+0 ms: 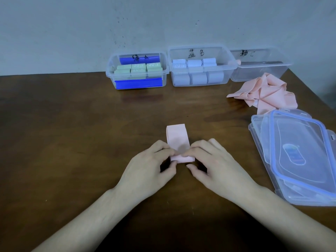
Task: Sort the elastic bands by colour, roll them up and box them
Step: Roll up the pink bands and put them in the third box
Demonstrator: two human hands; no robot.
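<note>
Wooden table (72, 124): both hands, left hand (151, 166) and right hand (214, 164), apparently pinch pink band (179, 140).

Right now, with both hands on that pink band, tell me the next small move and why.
Probably keep rolling the pink band forward, away from the body. Both the left hand and the right hand pinch a small roll at its near end, while a flat stretch of band lies unrolled on the table beyond the fingers. The third box looks free of rolls, so it waits for this one.
</note>
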